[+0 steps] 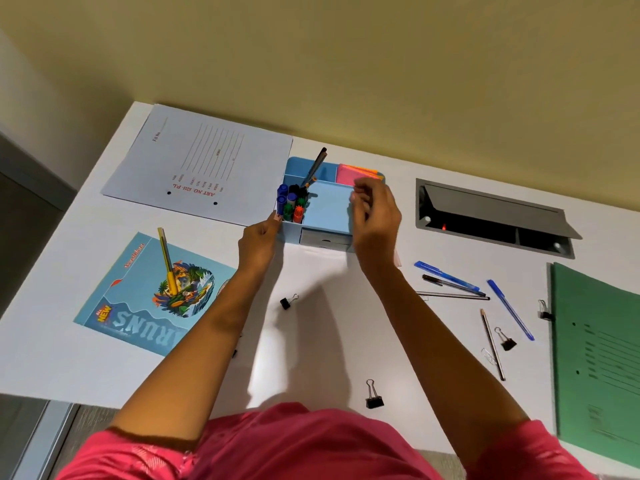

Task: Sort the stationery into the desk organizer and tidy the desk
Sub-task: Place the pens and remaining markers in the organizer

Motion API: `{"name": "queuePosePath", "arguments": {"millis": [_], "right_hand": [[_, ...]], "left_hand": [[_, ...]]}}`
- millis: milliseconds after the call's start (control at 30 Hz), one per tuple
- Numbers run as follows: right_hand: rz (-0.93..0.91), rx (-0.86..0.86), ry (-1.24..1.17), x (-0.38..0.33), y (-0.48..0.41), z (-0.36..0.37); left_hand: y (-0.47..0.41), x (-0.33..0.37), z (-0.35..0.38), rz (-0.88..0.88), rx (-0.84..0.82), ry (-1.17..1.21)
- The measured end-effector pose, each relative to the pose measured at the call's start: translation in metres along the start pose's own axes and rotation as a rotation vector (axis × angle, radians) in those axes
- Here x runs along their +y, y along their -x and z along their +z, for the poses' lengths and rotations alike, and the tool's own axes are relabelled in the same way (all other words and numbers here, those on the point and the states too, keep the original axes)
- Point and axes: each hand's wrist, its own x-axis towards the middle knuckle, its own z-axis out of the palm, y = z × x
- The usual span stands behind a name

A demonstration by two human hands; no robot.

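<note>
Head view, single entry.

- **Desk organizer** [325,209]: blue, at the far middle of the desk [329,341]. Markers [292,204] stand upright front-left, sticky notes [349,174] rear-right.
- **Left hand** [258,242]: fingers curled, tips at the organizer's front-left corner, I judge to steady it. Whether it pinches or only presses, I cannot tell.
- **Right hand** [375,216]: fingers curled at the right edge by the notes. Whether they hold anything, I cannot tell.
- **Unsorted:** pens [450,280] loose to the right, binder clips [374,398] scattered.
</note>
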Motion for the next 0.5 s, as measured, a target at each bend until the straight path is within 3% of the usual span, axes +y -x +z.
{"name": "queuePosePath", "arguments": {"millis": [200,333,500], "right_hand": [[0.073,0.121,0.155,0.050,0.045,-0.048],[0.061,0.103,0.339,0.087,0.081,-0.074],[0.194,0.100,0.428,0.117,0.119,-0.110]], "left_hand": [[0.006,0.002,0.007,0.005,0.029,-0.001],[0.005,-0.001,0.005,0.006,0.032,0.029],[0.004,-0.001,0.005,-0.005,0.033,0.042]]}}
